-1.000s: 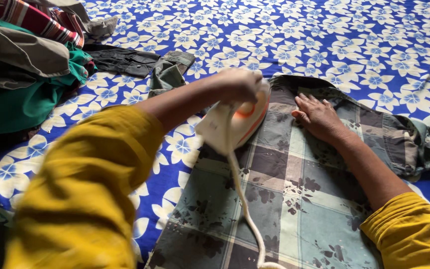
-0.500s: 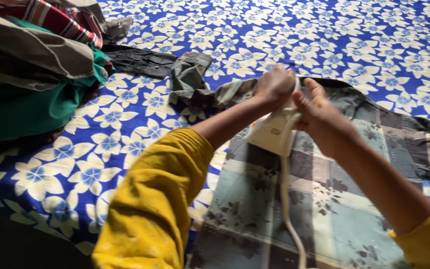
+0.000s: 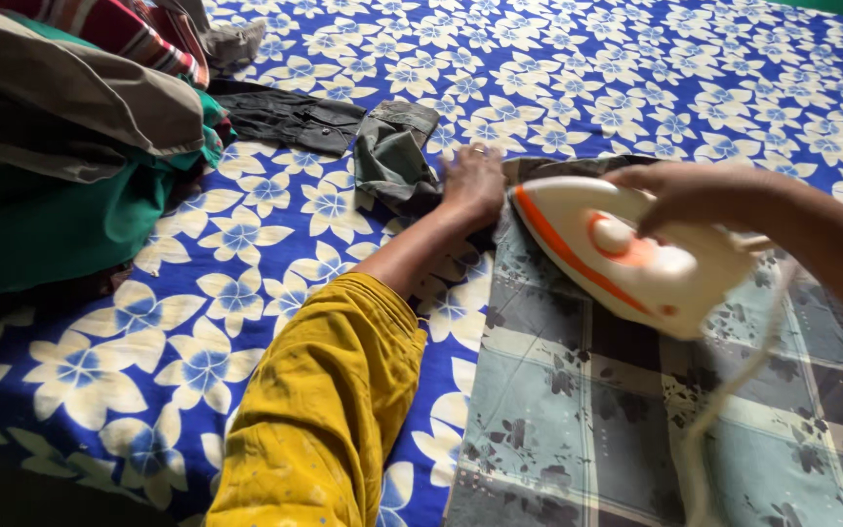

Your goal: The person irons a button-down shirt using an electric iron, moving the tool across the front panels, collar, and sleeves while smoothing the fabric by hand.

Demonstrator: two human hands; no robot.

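Two hands swapped | right hand (image 3: 680,195) now grips iron (image 3: 626,256) | left hand (image 3: 473,182) presses cloth (image 3: 617,410)

Soft, even daylight; moving iron (image 3: 636,256) blurred, lower-left corner dark.

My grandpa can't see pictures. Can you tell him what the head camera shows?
The right hand holds a white and orange iron on a checked cloth, while the left hand presses the cloth's edge flat. Underneath lies a blue flowered sheet, with piled clothes at left.
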